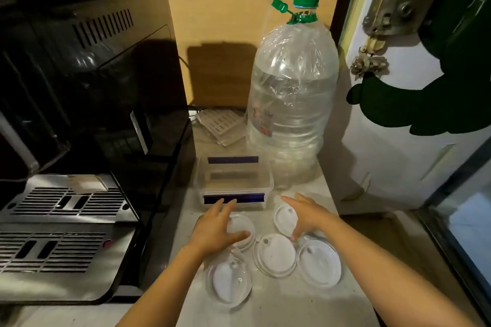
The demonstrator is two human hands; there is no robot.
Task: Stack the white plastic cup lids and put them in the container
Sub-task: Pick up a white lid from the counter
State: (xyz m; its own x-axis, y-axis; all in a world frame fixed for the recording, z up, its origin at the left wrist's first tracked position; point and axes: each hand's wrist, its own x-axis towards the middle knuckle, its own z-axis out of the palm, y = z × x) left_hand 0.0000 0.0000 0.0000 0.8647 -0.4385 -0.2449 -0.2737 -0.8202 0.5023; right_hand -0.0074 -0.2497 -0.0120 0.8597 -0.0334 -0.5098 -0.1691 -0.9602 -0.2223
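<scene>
- White plastic lids, five in all, lie flat and unstacked on the pale tabletop (279, 308) in the lower middle of the frame; none is in the container (233, 180) yet
- The container is a clear open box with dark blue clips, standing just above the lids in the frame, beside the big water bottle (289, 103) and the black coffee machine (87, 103)
- The left hand (215, 231) hovers over or rests on the upper-left lid (243, 228), fingers spread wide and thumb out, holding nothing that I can make out; whether the palm touches the lid I cannot tell
- The right hand (305, 214) lies over the upper-right lid (284, 220), fingers loosely open, thumb pointing down toward the centre lid (275, 257); it too grips nothing
- The lower-left lid (229, 283) and the lower-right lid (318, 263) are untouched
- The step in hand looks like the first pick-up. Pinch one lid by its rim, thumb under the edge and fingers on top, since these thin discs sit flush and a flat palm will only slide them
- Lay it squarely on a neighbour so the rims nest, spouts turned the same way, and build one pile with both hands feeding in from the sides
- Several lids touch or overlap at their rims, so lift straight up to avoid dragging a neighbour along
- Steady the finished pile from both sides before carrying it up to the container, which is near enough for a short lift
</scene>
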